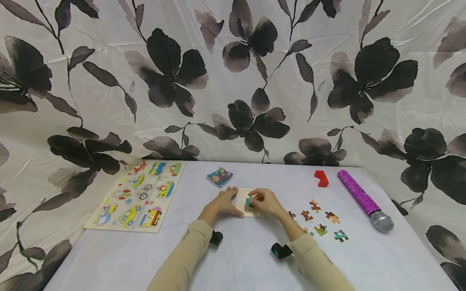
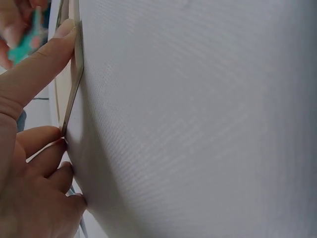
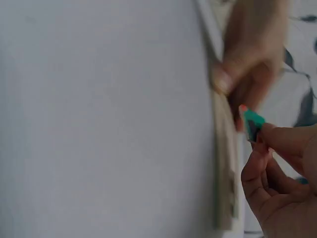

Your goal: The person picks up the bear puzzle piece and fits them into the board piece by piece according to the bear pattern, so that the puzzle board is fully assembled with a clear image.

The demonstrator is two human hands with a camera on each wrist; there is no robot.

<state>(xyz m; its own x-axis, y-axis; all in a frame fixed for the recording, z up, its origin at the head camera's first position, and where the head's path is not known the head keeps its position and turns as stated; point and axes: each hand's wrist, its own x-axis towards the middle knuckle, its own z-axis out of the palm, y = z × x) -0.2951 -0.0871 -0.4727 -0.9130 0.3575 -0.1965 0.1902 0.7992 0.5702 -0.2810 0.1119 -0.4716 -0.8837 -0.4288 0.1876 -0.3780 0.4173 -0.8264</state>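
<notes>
A small pale wooden puzzle tray (image 1: 242, 198) lies on the white table between the hands. My left hand (image 1: 223, 203) holds it at its left side, thumb on the near edge and fingers at the far corner. In the left wrist view, the thumb (image 2: 47, 67) presses on the tray's rim (image 2: 74, 84). Over the tray, my right hand (image 1: 267, 202) pinches a teal jigsaw piece (image 1: 249, 202) between thumb and fingertips. The right wrist view shows this piece (image 3: 252, 123) tilted, with a dark patch and an orange tip. Fingers partly cover the tray's right part.
Several loose jigsaw pieces (image 1: 321, 229) lie to the right, some partly behind the right forearm. Beyond them are a red angular block (image 1: 322, 178) and a purple glittery microphone (image 1: 358, 192). A picture card (image 1: 220, 177) lies behind the tray; a vehicle puzzle board (image 1: 136, 198) is at left.
</notes>
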